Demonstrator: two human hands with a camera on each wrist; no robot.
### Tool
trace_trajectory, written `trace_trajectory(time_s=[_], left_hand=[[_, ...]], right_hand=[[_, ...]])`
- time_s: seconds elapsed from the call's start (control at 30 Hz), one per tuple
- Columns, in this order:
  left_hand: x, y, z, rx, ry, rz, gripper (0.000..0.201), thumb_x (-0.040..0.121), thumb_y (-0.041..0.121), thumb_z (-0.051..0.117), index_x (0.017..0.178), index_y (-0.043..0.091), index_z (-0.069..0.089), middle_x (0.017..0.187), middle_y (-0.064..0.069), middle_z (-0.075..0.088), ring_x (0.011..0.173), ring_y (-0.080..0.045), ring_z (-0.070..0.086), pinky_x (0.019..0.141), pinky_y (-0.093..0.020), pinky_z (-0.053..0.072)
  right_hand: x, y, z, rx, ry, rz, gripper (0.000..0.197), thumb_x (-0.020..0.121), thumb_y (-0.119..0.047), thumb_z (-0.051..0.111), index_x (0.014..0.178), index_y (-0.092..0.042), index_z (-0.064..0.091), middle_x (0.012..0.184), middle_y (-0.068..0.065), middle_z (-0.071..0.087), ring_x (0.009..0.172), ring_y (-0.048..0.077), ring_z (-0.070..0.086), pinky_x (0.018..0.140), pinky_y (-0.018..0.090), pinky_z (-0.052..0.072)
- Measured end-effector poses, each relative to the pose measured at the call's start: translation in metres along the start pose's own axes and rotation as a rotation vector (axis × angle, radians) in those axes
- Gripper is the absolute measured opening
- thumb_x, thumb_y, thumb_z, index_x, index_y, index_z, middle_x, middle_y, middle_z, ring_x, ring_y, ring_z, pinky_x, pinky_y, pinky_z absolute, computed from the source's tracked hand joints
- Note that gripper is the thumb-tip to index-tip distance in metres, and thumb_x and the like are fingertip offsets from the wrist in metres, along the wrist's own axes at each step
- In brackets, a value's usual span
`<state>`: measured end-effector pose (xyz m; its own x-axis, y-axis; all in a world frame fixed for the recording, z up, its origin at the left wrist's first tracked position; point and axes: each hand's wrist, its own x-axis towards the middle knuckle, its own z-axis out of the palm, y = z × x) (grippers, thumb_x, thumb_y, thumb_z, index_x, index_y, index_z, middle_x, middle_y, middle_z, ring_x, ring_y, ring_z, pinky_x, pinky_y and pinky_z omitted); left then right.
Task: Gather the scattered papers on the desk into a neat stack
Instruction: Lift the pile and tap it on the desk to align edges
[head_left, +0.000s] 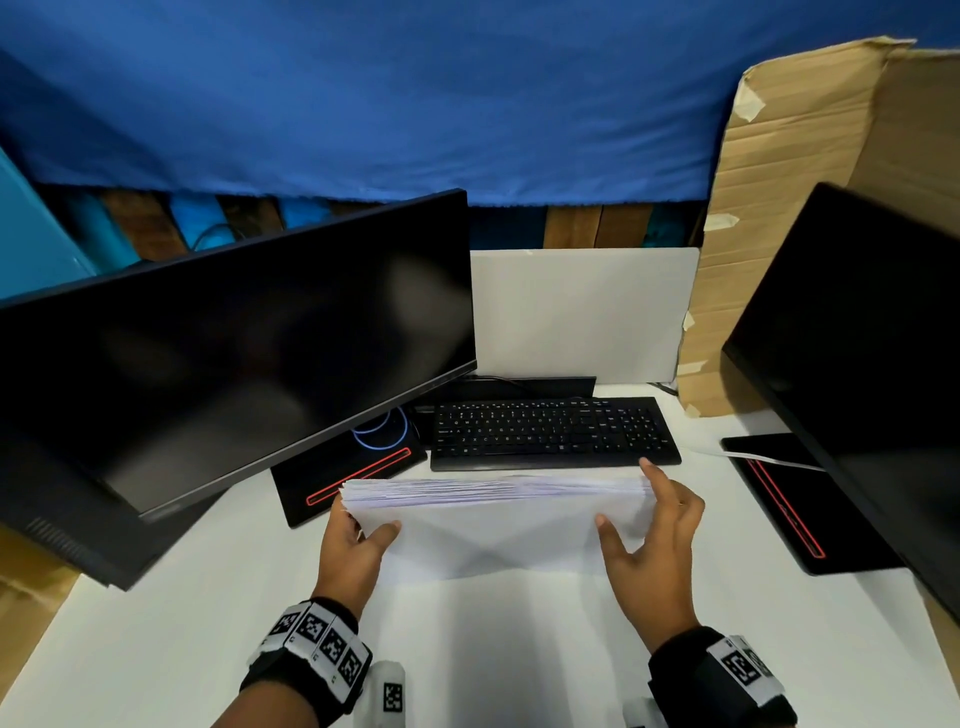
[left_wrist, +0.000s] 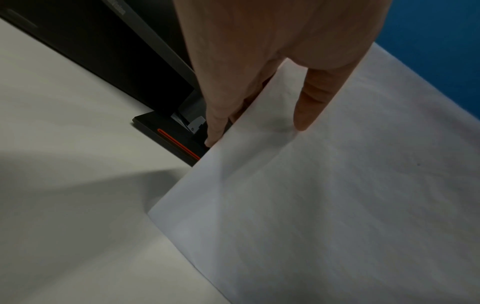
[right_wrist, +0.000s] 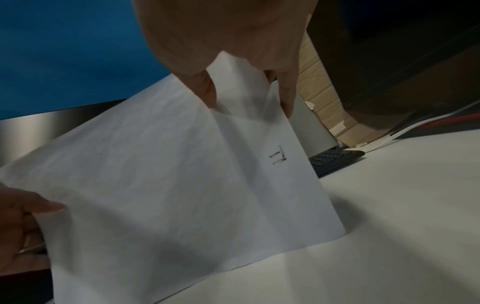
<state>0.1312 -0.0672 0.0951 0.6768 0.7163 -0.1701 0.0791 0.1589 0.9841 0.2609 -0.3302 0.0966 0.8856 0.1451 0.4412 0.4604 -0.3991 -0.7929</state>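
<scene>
The left hand grips the left end of the stack of papers, thumb on the near face and fingers behind, in front of the base of the left monitor. The stack stands on its lower long edge on the white worktop, directly ahead of the person, just short of the keyboard, its long axis running left to right with the top edges slightly fanned. The right hand holds the right end the same way, forefinger raised at the top corner; both hands look equally near, so squaring likely means tapping downward.
</scene>
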Motion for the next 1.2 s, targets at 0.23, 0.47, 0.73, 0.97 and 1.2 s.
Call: trace_trajectory(time_s=[0.23, 0.47, 0.73, 0.97, 1.2], left_hand=[[0.002, 0.001, 0.001, 0.028, -0.001, -0.014, 0.051, 0.08, -0.013, 0.06, 0.125, 0.008, 0.049, 0.103, -0.003, 0.064, 0.093, -0.012, 0.06, 0.09, -0.034, 0.045], [0.0, 0.0, 0.001, 0.052, -0.011, -0.036, 0.042, 0.081, -0.009, 0.06, 0.12, 0.005, 0.051, 0.1, -0.006, 0.063, 0.095, -0.023, 0.06, 0.074, -0.026, 0.046], [-0.001, 0.001, 0.0, 0.068, -0.032, -0.042, 0.034, 0.083, -0.004, 0.061, 0.116, 0.005, 0.054, 0.095, -0.003, 0.065, 0.086, -0.014, 0.062, 0.069, -0.023, 0.046], [0.01, -0.009, 0.001, 0.059, -0.01, -0.083, 0.024, 0.087, 0.001, 0.057, 0.109, 0.009, 0.052, 0.099, -0.004, 0.063, 0.102, -0.029, 0.059, 0.092, -0.039, 0.046], [0.012, -0.003, -0.001, 0.014, -0.021, -0.042, 0.04, 0.089, 0.001, 0.053, 0.127, 0.009, 0.047, 0.112, -0.007, 0.062, 0.102, -0.023, 0.058, 0.089, -0.034, 0.044]], right_hand=[[0.0, -0.001, 0.0, -0.045, 0.003, 0.016, 0.058, 0.076, -0.004, 0.072, 0.124, -0.024, 0.047, 0.119, -0.009, 0.025, 0.111, 0.017, 0.044, 0.088, -0.003, 0.033], [-0.006, -0.005, -0.002, -0.018, -0.068, 0.072, 0.056, 0.082, -0.012, 0.068, 0.13, -0.032, 0.048, 0.122, -0.003, 0.034, 0.108, 0.017, 0.046, 0.095, 0.026, 0.043], [-0.006, 0.008, -0.003, 0.265, -0.08, 0.284, 0.08, 0.086, -0.002, 0.061, 0.144, -0.039, 0.02, 0.133, -0.01, 0.048, 0.121, 0.006, 0.049, 0.104, 0.026, 0.035], [-0.002, 0.017, 0.005, 0.192, -0.161, 0.475, 0.04, 0.094, -0.009, 0.049, 0.074, -0.037, 0.029, 0.073, -0.014, 0.037, 0.084, 0.015, 0.039, 0.081, 0.028, 0.035], [0.006, 0.01, 0.0, 0.237, -0.176, 0.421, 0.016, 0.093, -0.006, 0.05, 0.082, -0.012, 0.04, 0.073, 0.001, 0.046, 0.068, 0.017, 0.046, 0.065, 0.024, 0.04]])
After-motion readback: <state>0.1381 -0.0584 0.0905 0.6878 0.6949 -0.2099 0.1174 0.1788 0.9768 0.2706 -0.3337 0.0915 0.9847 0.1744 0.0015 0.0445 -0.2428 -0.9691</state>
